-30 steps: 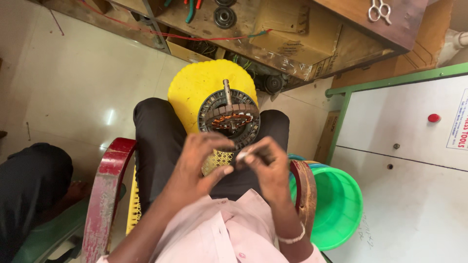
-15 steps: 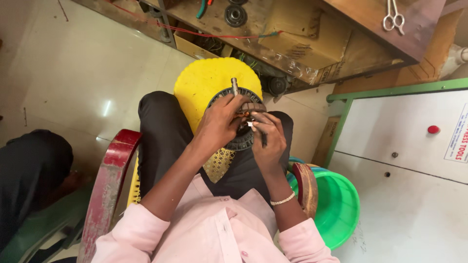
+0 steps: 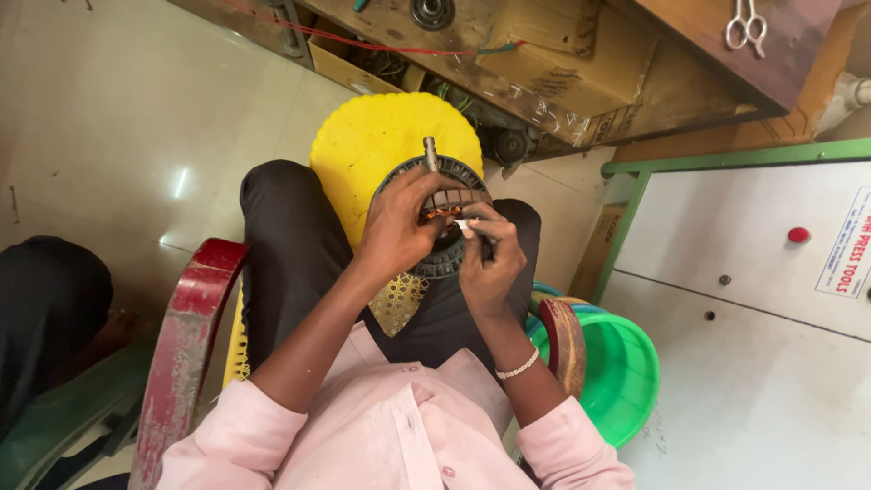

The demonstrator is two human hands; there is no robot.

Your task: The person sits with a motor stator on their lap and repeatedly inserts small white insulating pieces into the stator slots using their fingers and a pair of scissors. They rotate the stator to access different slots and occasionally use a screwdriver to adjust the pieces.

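Note:
A round black motor stator with copper windings and a steel shaft rests on my lap against a yellow plastic stool. My left hand lies across the stator's face and grips it. My right hand is pinched on a small white strip at the windings, just right of the left hand's fingers. What lies under my palms is hidden.
I sit in a red-armed chair. A green plastic tub stands at my right. A white and green machine cabinet with a red button is further right. A cluttered wooden workbench runs ahead, scissors hanging on it.
Both hands have moved from near my chest up onto the stator. The left hand now covers its face and the right hand works at the windings.

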